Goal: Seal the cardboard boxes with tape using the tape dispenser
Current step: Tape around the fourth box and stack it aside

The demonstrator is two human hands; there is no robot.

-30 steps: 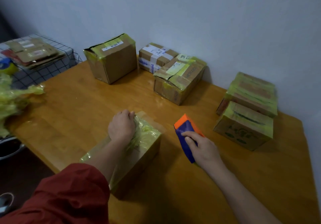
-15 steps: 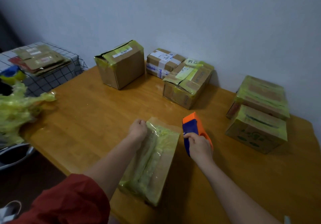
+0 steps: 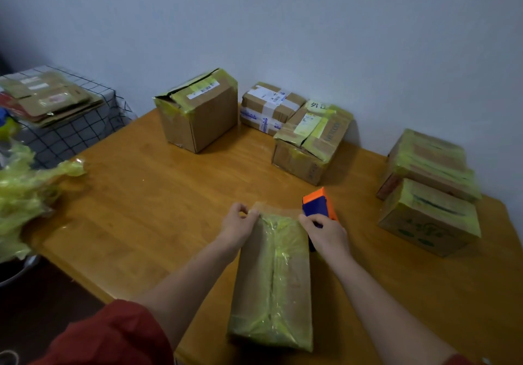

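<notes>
A long cardboard box (image 3: 273, 285) wrapped in yellowish tape lies lengthwise on the wooden table (image 3: 141, 200) in front of me. My left hand (image 3: 236, 224) grips its far left corner, fingers curled over the edge. My right hand (image 3: 325, 233) holds the orange and blue tape dispenser (image 3: 318, 206) against the box's far right corner. The dispenser's lower part is hidden behind my hand and the box.
Three taped boxes (image 3: 199, 109) (image 3: 270, 107) (image 3: 310, 141) stand along the wall at the back. Two stacked boxes (image 3: 428, 194) sit at the right. Crumpled yellow tape (image 3: 25, 194) lies at the left edge, with flat cardboard (image 3: 48, 97) on a checked cloth beyond.
The box has been turned so its length points away from me. My left hand shifted from on top of it to its far left corner. The dispenser moved in against the box.
</notes>
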